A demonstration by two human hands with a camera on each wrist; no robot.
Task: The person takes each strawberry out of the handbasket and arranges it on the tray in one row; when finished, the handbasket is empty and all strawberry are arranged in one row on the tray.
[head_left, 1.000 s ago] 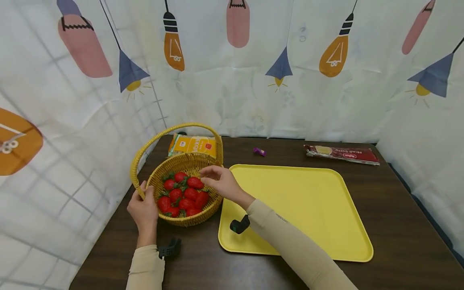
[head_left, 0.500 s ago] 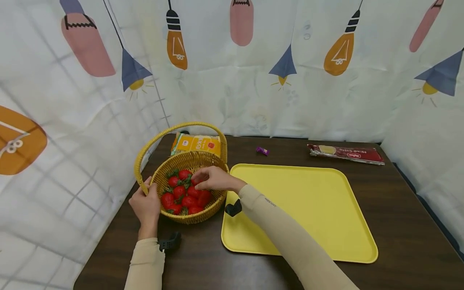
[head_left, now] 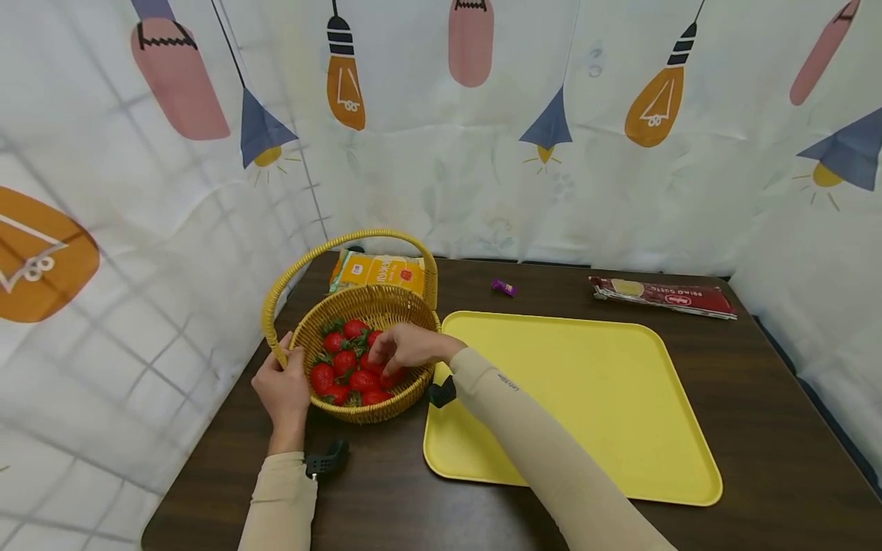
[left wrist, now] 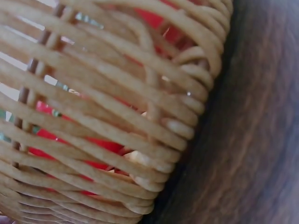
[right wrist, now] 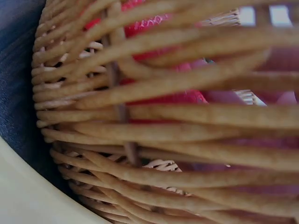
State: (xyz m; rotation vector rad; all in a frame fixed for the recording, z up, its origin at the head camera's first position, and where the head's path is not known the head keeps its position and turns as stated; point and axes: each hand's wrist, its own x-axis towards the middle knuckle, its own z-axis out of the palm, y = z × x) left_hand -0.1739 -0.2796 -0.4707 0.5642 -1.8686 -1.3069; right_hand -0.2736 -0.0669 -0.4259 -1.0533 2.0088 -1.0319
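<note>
A yellow wicker basket (head_left: 365,413) with a tall arched handle holds several red strawberries (head_left: 344,363) with green leaves. My left hand (head_left: 284,386) grips the basket's left side, where the handle meets the rim. Inside the basket, my right hand (head_left: 409,346) reaches over the right rim with its fingers bent down among the strawberries. Whether those fingers pinch a strawberry is hidden. Close up in the left wrist view is the woven basket wall (left wrist: 103,84), with red showing through. Through the weave (right wrist: 163,116) in the right wrist view, red fruit and part of the hand show.
A yellow tray (head_left: 586,405) lies right of the basket, under my right forearm. Behind the basket is an orange-yellow packet (head_left: 386,272). A small purple wrapped candy (head_left: 504,288) and a dark red packet (head_left: 664,297) lie along the back of the dark table (head_left: 386,490).
My right hand has come over the basket's right rim, reached in over the strawberries, then shifted slightly back right and lower. My left hand keeps its grip. The view has shifted slightly.
</note>
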